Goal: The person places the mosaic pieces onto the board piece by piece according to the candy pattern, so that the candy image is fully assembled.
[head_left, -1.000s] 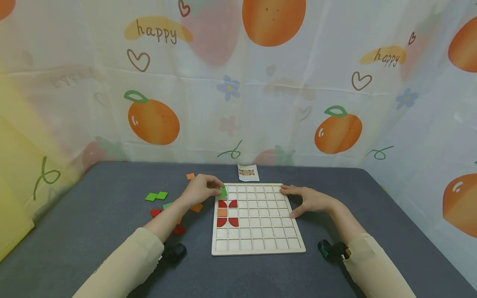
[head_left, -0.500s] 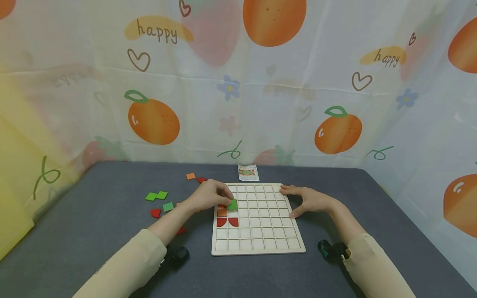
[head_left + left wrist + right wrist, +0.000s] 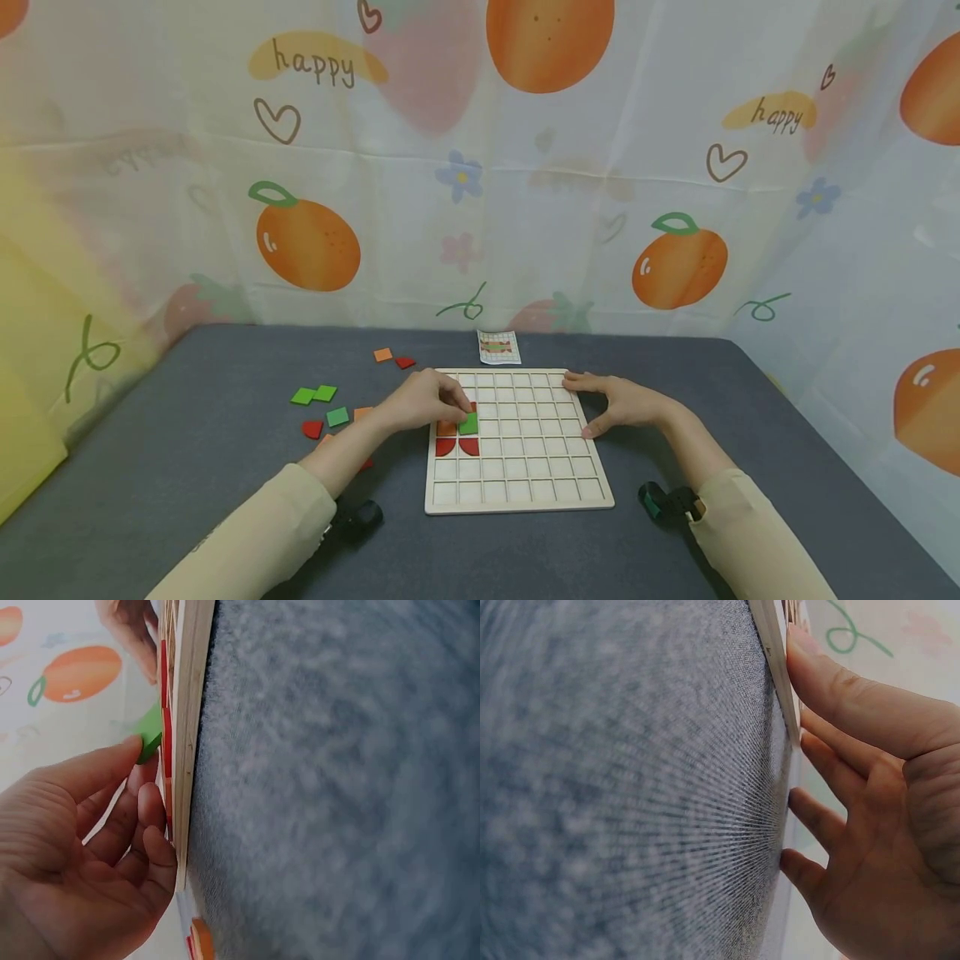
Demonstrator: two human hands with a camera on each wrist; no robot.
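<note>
My left hand (image 3: 423, 402) pinches a green square tile (image 3: 468, 425) between thumb and fingertips. The tile is over the cell just right of an orange tile (image 3: 446, 430), on the left part of a pale wooden grid board (image 3: 525, 493). Two red quarter-circle tiles (image 3: 469, 447) lie in the row below; more red above is mostly hidden by the hand. In the left wrist view the green tile (image 3: 151, 733) stands tilted against the board's face. My right hand (image 3: 630, 402) rests with fingers spread at the board's right edge, its thumb (image 3: 840, 686) touching the rim.
Loose tiles lie left of the board: green diamonds (image 3: 303, 397), a green piece (image 3: 337, 417), a red piece (image 3: 312, 429) and an orange one (image 3: 382, 355). A small printed pattern card (image 3: 498, 348) lies behind the board. A fruit-print curtain (image 3: 525, 208) hangs behind the dark table (image 3: 525, 558).
My left hand has carried the green tile from the board's upper left corner rightward and nearer, to the cell beside the orange tile. The right hand and the board have stayed put.
</note>
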